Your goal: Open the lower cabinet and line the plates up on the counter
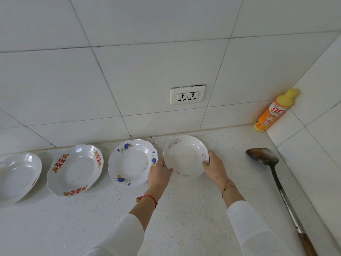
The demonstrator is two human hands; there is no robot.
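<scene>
At the right end of the row along the tiled wall, the pink-flowered plate [185, 156] is gripped at its rim by both the left hand [159, 172] and the right hand [215, 166], just beside the blue-flowered plate [132, 162]; whether it already rests on the table [184, 209] cannot be told. This looks like the placing step, with three plates, among them the red-patterned plate [75, 169], already lined up. Next, judging from this, both hands should release it level, clear of its neighbour and the ladle [276, 182].
</scene>
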